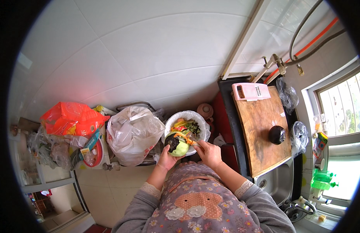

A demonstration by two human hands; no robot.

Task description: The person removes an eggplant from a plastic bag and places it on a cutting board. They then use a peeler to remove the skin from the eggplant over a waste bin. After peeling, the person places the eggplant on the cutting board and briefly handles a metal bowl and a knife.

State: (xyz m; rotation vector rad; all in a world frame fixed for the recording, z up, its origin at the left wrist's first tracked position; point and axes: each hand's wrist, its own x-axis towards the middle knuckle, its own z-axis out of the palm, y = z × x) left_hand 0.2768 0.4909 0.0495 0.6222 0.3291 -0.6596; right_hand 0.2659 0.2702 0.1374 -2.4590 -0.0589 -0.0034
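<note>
My left hand [167,159] holds a round, partly peeled eggplant [180,149] from below and its left side. Pale green flesh shows on its right part, while dark purple skin stays on the left. In my right hand [209,153] is an orange-handled peeler [188,140], its head lying against the top of the eggplant. Both hands are at the near rim of a waste bin lined with a white plastic bag [207,132]. Vegetable scraps [193,127] and wrappers lie inside it. The peeler's blade is too small to make out.
To the right, a wooden cutting board [255,125] bears a whole dark eggplant [276,135] and a pink grater [251,91]. A steel sink [276,182] lies nearer. Left of the bin sit a white plastic bag [133,134] and a red bag [72,119]. A tiled wall [168,52] stands behind.
</note>
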